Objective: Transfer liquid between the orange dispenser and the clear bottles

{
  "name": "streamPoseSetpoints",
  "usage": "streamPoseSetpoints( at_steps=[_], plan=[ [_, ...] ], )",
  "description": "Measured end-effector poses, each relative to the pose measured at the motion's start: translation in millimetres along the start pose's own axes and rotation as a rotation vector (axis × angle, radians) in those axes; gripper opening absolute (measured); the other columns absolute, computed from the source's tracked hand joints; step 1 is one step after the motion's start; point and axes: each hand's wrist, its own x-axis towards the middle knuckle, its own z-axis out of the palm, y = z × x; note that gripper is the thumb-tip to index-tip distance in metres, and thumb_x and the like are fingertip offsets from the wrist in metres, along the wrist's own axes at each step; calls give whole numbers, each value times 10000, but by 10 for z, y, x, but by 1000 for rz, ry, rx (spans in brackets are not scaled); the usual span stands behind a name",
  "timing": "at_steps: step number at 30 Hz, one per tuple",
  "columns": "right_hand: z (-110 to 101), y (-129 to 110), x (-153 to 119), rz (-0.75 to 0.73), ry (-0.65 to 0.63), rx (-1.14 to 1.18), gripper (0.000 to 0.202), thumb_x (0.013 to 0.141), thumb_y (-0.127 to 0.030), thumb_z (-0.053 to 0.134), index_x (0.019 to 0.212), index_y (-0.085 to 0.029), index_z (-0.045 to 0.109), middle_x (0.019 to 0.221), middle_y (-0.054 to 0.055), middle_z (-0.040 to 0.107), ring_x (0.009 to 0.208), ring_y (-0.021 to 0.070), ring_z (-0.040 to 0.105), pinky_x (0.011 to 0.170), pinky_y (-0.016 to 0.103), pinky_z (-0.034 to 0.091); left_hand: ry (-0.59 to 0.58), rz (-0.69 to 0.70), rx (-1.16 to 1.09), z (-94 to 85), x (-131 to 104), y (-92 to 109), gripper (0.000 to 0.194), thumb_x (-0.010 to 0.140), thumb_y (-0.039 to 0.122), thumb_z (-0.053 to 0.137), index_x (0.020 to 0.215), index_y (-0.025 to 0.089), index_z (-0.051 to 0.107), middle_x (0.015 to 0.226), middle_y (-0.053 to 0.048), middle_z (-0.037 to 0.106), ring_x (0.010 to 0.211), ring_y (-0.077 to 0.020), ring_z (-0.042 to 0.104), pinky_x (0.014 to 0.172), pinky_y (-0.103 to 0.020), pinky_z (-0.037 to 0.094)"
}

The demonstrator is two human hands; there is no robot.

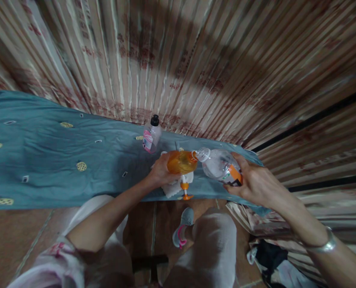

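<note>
Left hand (160,172) near black-capped bottle (151,136), pump (185,190).

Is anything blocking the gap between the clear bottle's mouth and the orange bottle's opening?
Nothing visible. The clear bottle, tilted in the right hand, has its mouth right at the neck of the orange bottle held by the left hand. The pump cap lies below, out of the way.

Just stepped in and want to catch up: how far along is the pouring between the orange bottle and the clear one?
Done: both bottles are uncapped, and an orange pump top lies on the white cloth. In hand: the left hand holds the orange bottle tilted mouth to mouth with the clear bottle in the right hand. Left: the orange bottle looks mostly full; recapping remains. The black-capped bottle stands untouched.
</note>
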Motion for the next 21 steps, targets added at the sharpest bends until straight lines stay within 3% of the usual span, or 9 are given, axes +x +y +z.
streamPoseSetpoints(
  at_steps=[5,12,21],
  plan=[
    [3,17,6,4,-24,-11,825,834,-443,658,1500,-2,450,899,177,787,787,385,773,690,419,587,4,-8,16,-2,-1,11,757,604,245,873,1315,192,618,1284,-116,739,1186,-345,711,1080,-537,568],
    [35,37,13,1,-6,-44,819,829,-466,664,1491,-32,457,894,129,780,801,333,774,688,367,574,9,0,-4,7,-4,-35,763,610,241,883,1326,205,622,1285,-104,735,1192,-330,710,1081,-506,571],
    [49,50,29,-4,-2,-58,842,823,-479,655,1499,-20,453,898,130,776,766,310,756,661,348,544,11,5,7,-5,-1,-8,773,600,319,910,1312,207,630,1288,-111,737,1190,-342,710,1082,-521,567]
  ],
)
